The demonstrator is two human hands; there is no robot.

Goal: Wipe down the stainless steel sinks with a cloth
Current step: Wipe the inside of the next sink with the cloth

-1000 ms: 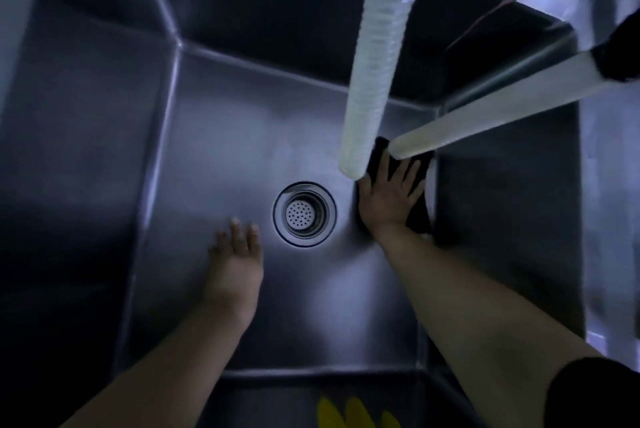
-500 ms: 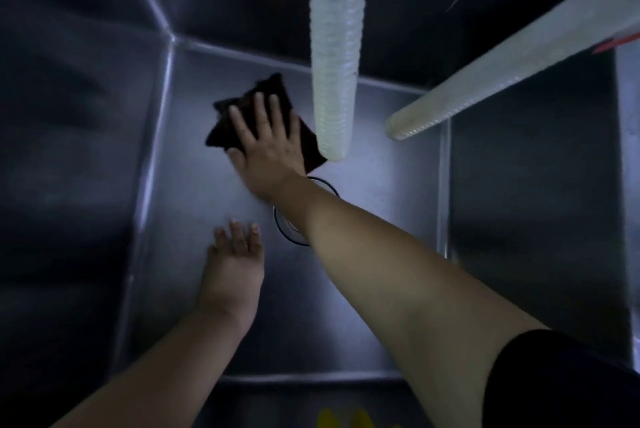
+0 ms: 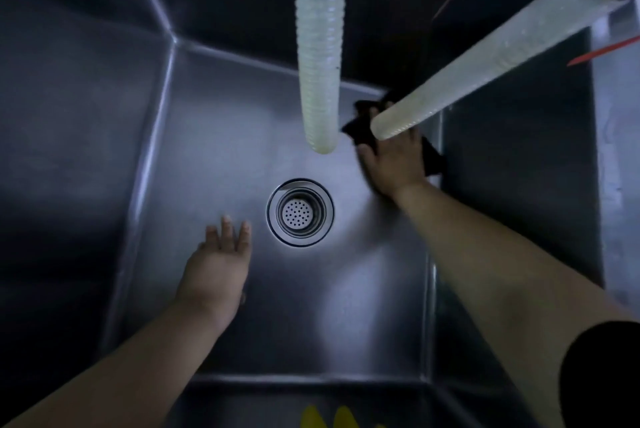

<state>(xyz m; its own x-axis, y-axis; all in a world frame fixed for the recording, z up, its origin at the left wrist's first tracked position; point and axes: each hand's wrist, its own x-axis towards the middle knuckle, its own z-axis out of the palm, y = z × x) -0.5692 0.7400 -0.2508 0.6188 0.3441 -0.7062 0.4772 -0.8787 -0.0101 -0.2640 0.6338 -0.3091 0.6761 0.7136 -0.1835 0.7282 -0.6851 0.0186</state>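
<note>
I look down into a deep stainless steel sink (image 3: 214,136) with a round drain strainer (image 3: 300,212) in the middle of its floor. My right hand (image 3: 394,164) presses a dark cloth (image 3: 431,157) flat on the sink floor at the far right corner, its fingers partly hidden behind a hose end. My left hand (image 3: 218,265) rests flat on the floor, left of the drain, fingers spread and holding nothing.
Two pale ribbed hoses hang into the sink: one (image 3: 318,46) straight down above the drain, one (image 3: 485,60) slanting in from the upper right. Steep steel walls close in on all sides. Something yellow (image 3: 325,417) shows at the bottom edge.
My right hand has swept the cloth from the far left of the floor back to the far right corner. The drain, covered by my forearm before, is in view again. My left hand stayed put.
</note>
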